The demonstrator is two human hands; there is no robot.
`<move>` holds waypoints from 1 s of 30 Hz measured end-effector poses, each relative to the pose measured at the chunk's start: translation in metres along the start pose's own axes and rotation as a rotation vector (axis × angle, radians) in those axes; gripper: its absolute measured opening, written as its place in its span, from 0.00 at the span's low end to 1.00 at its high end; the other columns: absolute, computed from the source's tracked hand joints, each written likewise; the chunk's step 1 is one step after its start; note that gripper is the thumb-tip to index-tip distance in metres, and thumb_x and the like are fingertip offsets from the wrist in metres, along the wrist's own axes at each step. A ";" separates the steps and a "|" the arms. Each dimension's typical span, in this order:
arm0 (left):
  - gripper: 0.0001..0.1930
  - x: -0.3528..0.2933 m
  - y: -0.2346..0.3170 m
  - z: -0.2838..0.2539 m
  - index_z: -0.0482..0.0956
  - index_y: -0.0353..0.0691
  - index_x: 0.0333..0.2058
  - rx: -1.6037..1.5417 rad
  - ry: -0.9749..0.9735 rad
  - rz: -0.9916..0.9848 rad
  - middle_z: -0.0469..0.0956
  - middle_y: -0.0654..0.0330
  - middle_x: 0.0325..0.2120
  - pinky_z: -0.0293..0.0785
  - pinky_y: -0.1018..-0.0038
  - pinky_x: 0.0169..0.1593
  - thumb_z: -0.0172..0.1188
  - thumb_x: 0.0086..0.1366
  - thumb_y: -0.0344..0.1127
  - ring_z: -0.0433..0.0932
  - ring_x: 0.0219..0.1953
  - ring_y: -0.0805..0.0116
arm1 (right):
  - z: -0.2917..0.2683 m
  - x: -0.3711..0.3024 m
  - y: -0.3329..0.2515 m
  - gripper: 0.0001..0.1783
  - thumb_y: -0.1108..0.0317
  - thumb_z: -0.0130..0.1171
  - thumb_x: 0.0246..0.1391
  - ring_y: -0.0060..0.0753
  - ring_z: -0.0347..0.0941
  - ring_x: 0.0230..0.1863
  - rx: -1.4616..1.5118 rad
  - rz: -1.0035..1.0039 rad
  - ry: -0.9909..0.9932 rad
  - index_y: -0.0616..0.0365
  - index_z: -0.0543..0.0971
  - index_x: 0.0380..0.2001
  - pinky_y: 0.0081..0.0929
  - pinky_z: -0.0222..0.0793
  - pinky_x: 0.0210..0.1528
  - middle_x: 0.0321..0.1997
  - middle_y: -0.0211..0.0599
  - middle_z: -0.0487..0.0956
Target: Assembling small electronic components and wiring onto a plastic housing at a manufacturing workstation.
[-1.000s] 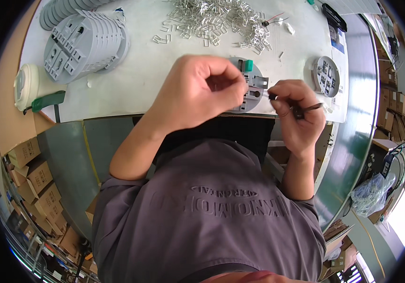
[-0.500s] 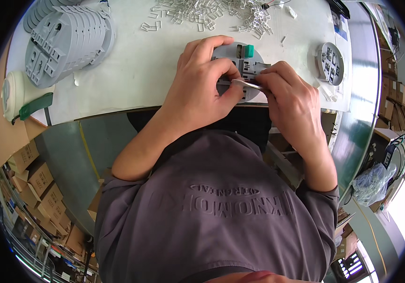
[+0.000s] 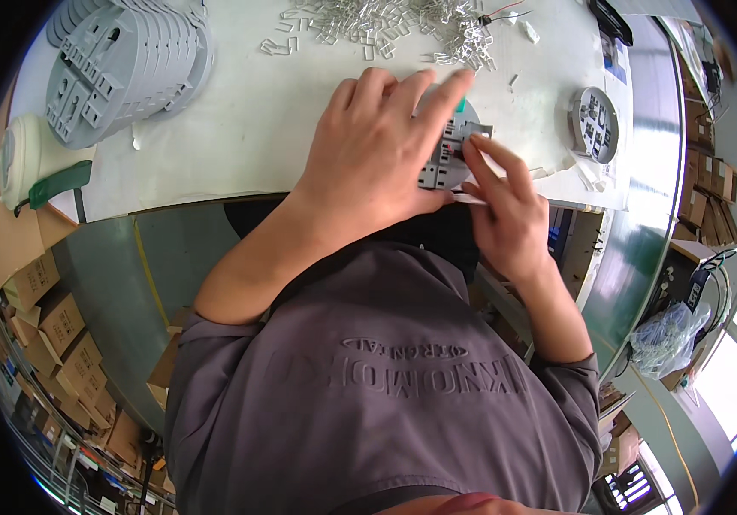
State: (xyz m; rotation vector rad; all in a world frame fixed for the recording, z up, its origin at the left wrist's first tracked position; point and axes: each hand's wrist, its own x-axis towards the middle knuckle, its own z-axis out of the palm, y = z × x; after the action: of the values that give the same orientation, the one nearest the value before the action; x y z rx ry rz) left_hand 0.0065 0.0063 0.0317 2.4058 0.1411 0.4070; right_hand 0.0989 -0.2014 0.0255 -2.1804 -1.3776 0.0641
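Observation:
A round grey plastic base [image 3: 447, 174] lies near the table's front edge, with slots and moulded compartments on its face. My left hand [image 3: 373, 150] spans its left side, fingers stretched past the far rim and thumb along the near edge, holding it. A green block [image 3: 460, 106] on the base shows partly behind my left fingers. My right hand [image 3: 510, 210] is at the base's right side, its index fingertip touching a compartment near a small dark and red piece [image 3: 458, 154]. A slim pale metal tool [image 3: 469, 198] sticks out from under my right fingers; its kind is unclear.
Bent metal clips [image 3: 377, 26] are heaped at the table's far side, near thin wires [image 3: 506, 15]. Stacked grey bases [image 3: 128, 73] stand at left, beside a cream device with a green handle [image 3: 61, 184]. Another round grey base [image 3: 595, 125] lies at right.
My left fingers have spread and reached across the base, covering more of it. My right hand has drawn lower, index finger extended onto the base. The metal tool has shifted down to the near edge.

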 end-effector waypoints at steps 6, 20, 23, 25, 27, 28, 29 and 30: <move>0.44 0.009 0.005 0.000 0.78 0.43 0.62 -0.094 0.094 0.099 0.73 0.58 0.67 0.74 0.58 0.66 0.84 0.41 0.27 0.71 0.68 0.53 | -0.051 0.017 -0.010 0.25 0.80 0.54 0.68 0.24 0.74 0.28 0.539 0.411 0.272 0.64 0.79 0.67 0.17 0.71 0.30 0.54 0.42 0.84; 0.53 -0.005 -0.024 -0.008 0.74 0.40 0.71 -0.317 0.081 -0.002 0.79 0.52 0.58 0.79 0.63 0.62 0.89 0.44 0.36 0.80 0.60 0.56 | -0.065 0.043 0.008 0.25 0.81 0.58 0.64 0.25 0.67 0.23 0.297 0.138 -0.174 0.61 0.84 0.63 0.25 0.62 0.27 0.34 0.37 0.82; 0.55 0.000 -0.024 0.000 0.74 0.38 0.70 -0.248 0.029 -0.013 0.83 0.53 0.52 0.80 0.64 0.59 0.90 0.41 0.41 0.83 0.53 0.57 | -0.066 0.051 0.000 0.24 0.82 0.60 0.62 0.27 0.67 0.22 0.128 0.076 -0.328 0.59 0.86 0.60 0.29 0.60 0.26 0.29 0.36 0.81; 0.56 0.000 -0.025 0.002 0.73 0.38 0.71 -0.247 0.017 -0.032 0.83 0.53 0.51 0.79 0.64 0.58 0.90 0.42 0.42 0.83 0.52 0.58 | -0.063 0.053 -0.001 0.24 0.82 0.60 0.62 0.28 0.67 0.22 0.110 0.078 -0.336 0.58 0.87 0.60 0.29 0.60 0.26 0.28 0.36 0.81; 0.57 0.000 -0.025 0.003 0.72 0.37 0.71 -0.237 -0.003 -0.059 0.83 0.54 0.49 0.79 0.64 0.57 0.89 0.43 0.46 0.82 0.50 0.58 | -0.059 0.056 -0.001 0.24 0.82 0.60 0.61 0.29 0.66 0.22 0.072 0.077 -0.340 0.57 0.87 0.59 0.30 0.60 0.26 0.26 0.36 0.80; 0.57 -0.001 -0.026 0.004 0.71 0.37 0.72 -0.232 -0.014 -0.073 0.83 0.54 0.48 0.79 0.63 0.56 0.88 0.43 0.48 0.82 0.49 0.58 | -0.057 0.056 -0.001 0.24 0.83 0.60 0.61 0.30 0.66 0.21 0.053 0.077 -0.342 0.57 0.88 0.59 0.30 0.60 0.26 0.25 0.37 0.80; 0.57 -0.001 -0.027 0.006 0.71 0.37 0.72 -0.235 -0.014 -0.080 0.83 0.54 0.48 0.79 0.63 0.56 0.88 0.43 0.48 0.82 0.49 0.58 | -0.056 0.056 -0.001 0.24 0.83 0.60 0.61 0.30 0.66 0.21 0.055 0.078 -0.348 0.57 0.88 0.59 0.30 0.60 0.26 0.25 0.37 0.80; 0.57 0.000 -0.027 0.007 0.71 0.37 0.71 -0.241 0.013 -0.065 0.83 0.55 0.47 0.79 0.64 0.55 0.89 0.42 0.47 0.82 0.48 0.59 | -0.056 0.057 0.000 0.24 0.83 0.60 0.61 0.30 0.66 0.21 0.070 0.089 -0.351 0.57 0.88 0.59 0.30 0.60 0.26 0.25 0.37 0.80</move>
State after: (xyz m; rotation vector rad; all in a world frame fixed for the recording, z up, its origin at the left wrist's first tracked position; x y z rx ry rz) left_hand 0.0086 0.0225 0.0088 2.1558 0.1655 0.3868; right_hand 0.1433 -0.1771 0.0869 -2.2435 -1.4348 0.5427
